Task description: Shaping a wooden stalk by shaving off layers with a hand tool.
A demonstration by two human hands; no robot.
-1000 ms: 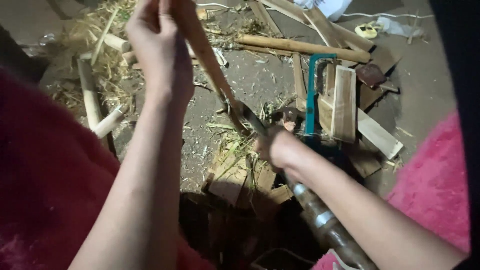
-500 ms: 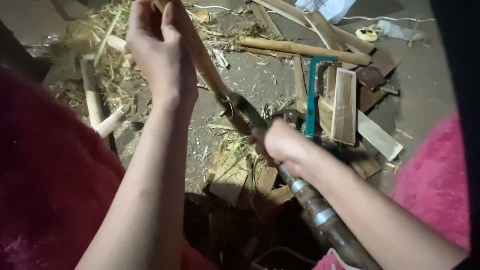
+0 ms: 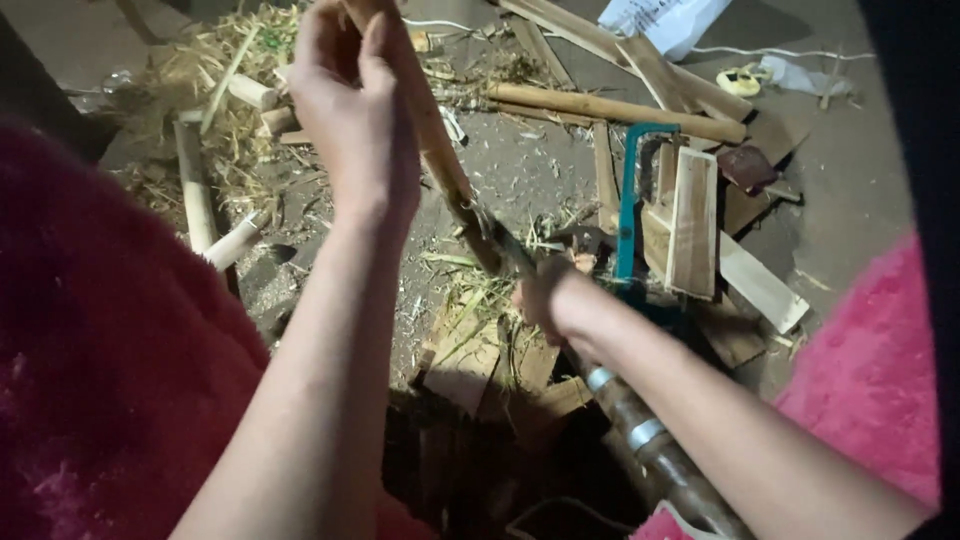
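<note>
At centre of the littered ground: one long pale-brown bamboo stick (image 3: 440,160), held slanted, its upper end at the top edge of the view, its lower end down by the blade.

Left hand (image 3: 355,120): closed around the upper part of the stick, fingers wrapped, thumb alongside. Against the earlier views it sits a little higher and nearer the top edge, and the stick stands steeper with it.

Right hand (image 3: 545,300): closed on a long heavy knife with a dark metal-banded handle (image 3: 630,420), the handle running down under the forearm. The blade tip meets the stick's lower part. This hand has shifted slightly down and inward along the stick; the cut appears to be travelling down its length, a judgement only.

Surroundings, unchanged: pale straw-like shavings (image 3: 470,300) below the blade; a teal-framed hand saw (image 3: 628,210) standing among flat pale wooden offcuts (image 3: 692,220); a round brown bamboo pole (image 3: 610,108) lying beyond; short pale cut stick pieces (image 3: 195,190) at left; bright pink fuzzy fabric (image 3: 870,380) at both sides.
</note>
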